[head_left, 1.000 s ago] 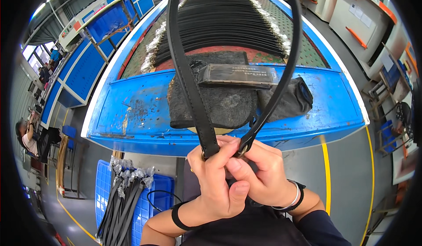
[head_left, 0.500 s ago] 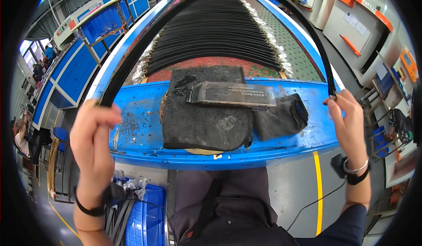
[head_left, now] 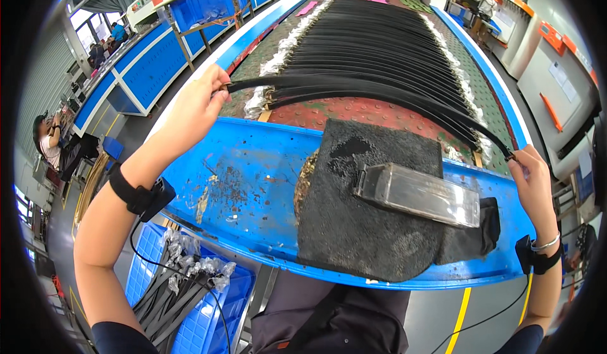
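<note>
A long, flexible black strip [head_left: 278, 82] is stretched between my two hands, bowed gently over the near end of a row of similar black strips [head_left: 379, 44]. My left hand [head_left: 201, 101] pinches its left end, above the left edge of the belt. Its right end sits in the closed fingers of my right hand [head_left: 533, 175], at the right rail. The strips in the row lie side by side across the studded red and green belt [head_left: 329, 112], many ends wrapped in clear plastic.
A blue ledge [head_left: 246, 183] crosses in front of me. On it lie a dark cloth [head_left: 360, 234], a clear lidded box [head_left: 423, 192] and a folded dark cloth [head_left: 471, 240]. Below left, a blue crate [head_left: 142, 259] holds more strips. A seated person [head_left: 54, 142] is far left.
The strip, earlier arched high in front of me, has come down over the row's near end. Both hands have moved forward, and the view has shifted.
</note>
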A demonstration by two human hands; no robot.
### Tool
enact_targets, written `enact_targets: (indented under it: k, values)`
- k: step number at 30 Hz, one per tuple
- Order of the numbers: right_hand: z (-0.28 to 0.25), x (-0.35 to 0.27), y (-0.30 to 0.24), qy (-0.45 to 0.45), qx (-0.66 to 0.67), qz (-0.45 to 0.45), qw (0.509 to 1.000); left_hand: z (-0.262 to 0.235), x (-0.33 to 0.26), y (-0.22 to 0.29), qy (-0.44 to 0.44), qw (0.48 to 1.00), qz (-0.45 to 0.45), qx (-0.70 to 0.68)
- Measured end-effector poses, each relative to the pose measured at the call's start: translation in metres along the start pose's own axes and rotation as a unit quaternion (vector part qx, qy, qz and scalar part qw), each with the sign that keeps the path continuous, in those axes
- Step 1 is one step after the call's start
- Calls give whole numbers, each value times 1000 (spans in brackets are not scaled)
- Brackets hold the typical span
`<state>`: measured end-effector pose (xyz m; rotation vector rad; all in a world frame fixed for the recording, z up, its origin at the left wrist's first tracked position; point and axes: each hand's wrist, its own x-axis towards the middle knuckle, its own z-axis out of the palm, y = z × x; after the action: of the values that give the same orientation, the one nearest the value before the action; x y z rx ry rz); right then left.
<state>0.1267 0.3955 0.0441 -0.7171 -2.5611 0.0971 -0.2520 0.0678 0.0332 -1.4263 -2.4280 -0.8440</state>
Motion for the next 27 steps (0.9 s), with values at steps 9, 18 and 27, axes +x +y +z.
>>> enact_targets:
  k: [9,18,27]
  values:
    - [19,12,2,-11,2,-3,1000,31,19,-22,-80,996,-30,-22]
    - [34,11,9,-38,-27,-2,999,49,30,-32,-139,987,-60,-44]
    - [41,12,31,-108,-51,-36,992,59,30,-39,-112,993,-29,-26]
